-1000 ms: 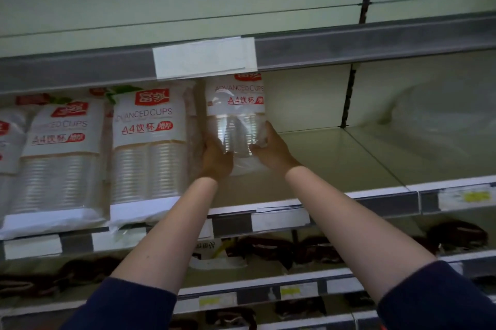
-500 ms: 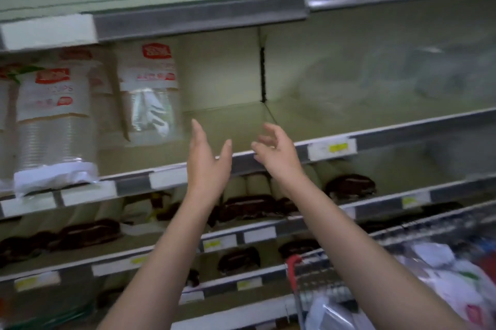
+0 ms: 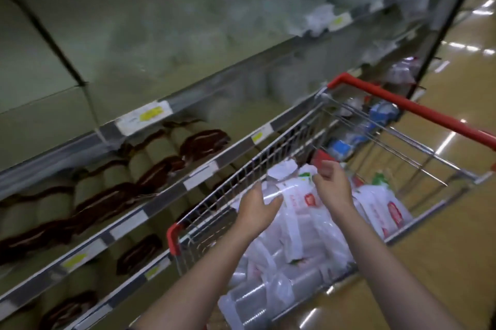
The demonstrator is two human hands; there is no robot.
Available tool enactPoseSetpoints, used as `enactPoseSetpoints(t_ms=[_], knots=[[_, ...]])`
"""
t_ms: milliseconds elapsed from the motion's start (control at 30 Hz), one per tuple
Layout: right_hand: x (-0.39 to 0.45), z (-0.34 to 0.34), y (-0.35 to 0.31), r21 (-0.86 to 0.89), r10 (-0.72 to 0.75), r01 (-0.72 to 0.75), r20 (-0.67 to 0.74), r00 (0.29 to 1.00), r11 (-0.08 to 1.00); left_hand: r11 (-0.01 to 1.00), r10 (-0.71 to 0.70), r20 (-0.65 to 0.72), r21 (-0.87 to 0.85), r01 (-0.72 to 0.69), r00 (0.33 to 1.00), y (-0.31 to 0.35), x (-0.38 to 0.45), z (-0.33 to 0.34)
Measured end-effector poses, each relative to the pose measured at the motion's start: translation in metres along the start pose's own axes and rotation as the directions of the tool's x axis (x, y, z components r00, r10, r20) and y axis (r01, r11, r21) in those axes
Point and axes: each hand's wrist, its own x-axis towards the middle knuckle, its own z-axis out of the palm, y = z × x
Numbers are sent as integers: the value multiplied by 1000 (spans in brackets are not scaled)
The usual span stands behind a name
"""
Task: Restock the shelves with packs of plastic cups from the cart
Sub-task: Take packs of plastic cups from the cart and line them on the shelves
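My left hand (image 3: 256, 213) and right hand (image 3: 331, 184) hung over the wire cart (image 3: 268, 157), both with a loose, wide grip that held nothing, fingers just above the packs of plastic cups (image 3: 292, 225) heaped inside. The cart's near wire wall and its red corner guard (image 3: 173, 238) stood between my forearms and the shelves (image 3: 145, 120) on my left. Dark brown packs (image 3: 158, 171) lined the lower shelves behind yellow price tags (image 3: 151, 114); blurred clear packs filled the upper shelf, and the red handle (image 3: 418, 109) crossed beyond my hands
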Motion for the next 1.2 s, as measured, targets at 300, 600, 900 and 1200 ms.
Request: enactPoseSetpoints(t_ms=[300,600,900,1200], knots=[[-2,-83,50,148,386,-374,-68,920,916,963,-12,450,246,-111,893,54,28,94],[-3,-72,72,354,640,-624,85,763,697,956,-170,455,290,35,874,49,56,120],[3,-70,69,457,645,-634,158,748,623,1000,23,375,-11,-20,927,41,63,87],[-50,42,29,546,346,-706,623,702,451,921,64,-18,-385,-66,998,-3,24,-95]])
